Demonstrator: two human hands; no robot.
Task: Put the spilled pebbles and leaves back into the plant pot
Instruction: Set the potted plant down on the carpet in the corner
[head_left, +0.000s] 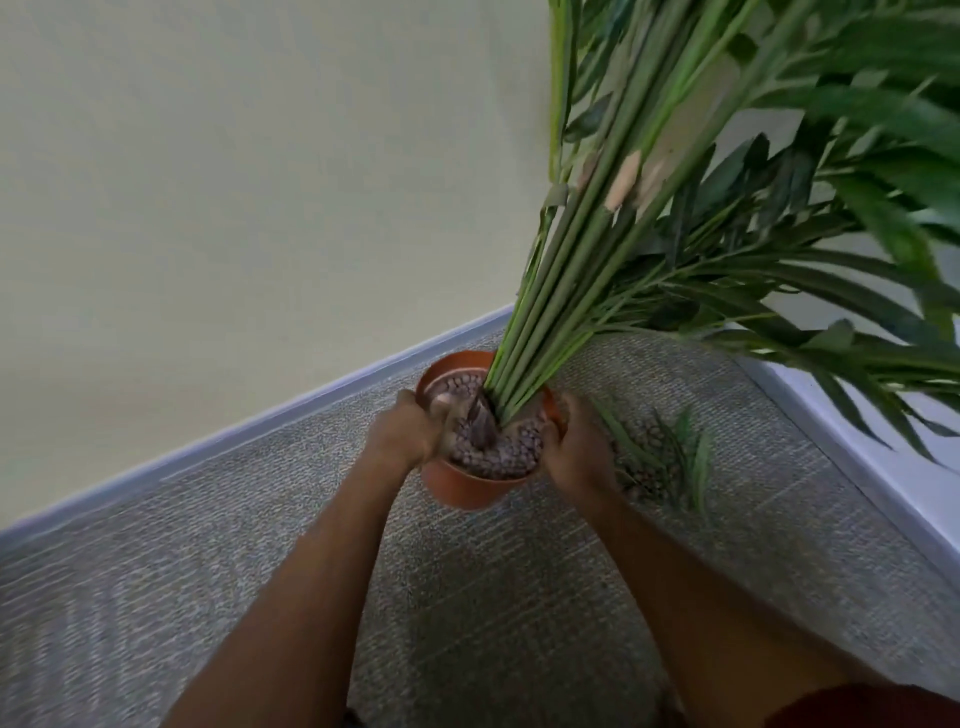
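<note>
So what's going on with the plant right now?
A person has both hands on the orange plant pot in a carpeted corner: the left hand grips its left rim, the right hand its right rim. The pot is filled with pebbles, and the plant's green stems lean toward the right. A pile of spilled pebbles and loose leaves lies on the carpet just right of the pot, not yet put back.

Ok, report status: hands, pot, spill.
Left hand and right hand both gripping pot rim. Pebbles and leaves on carpet, right of pot. Nothing in the way.
</note>
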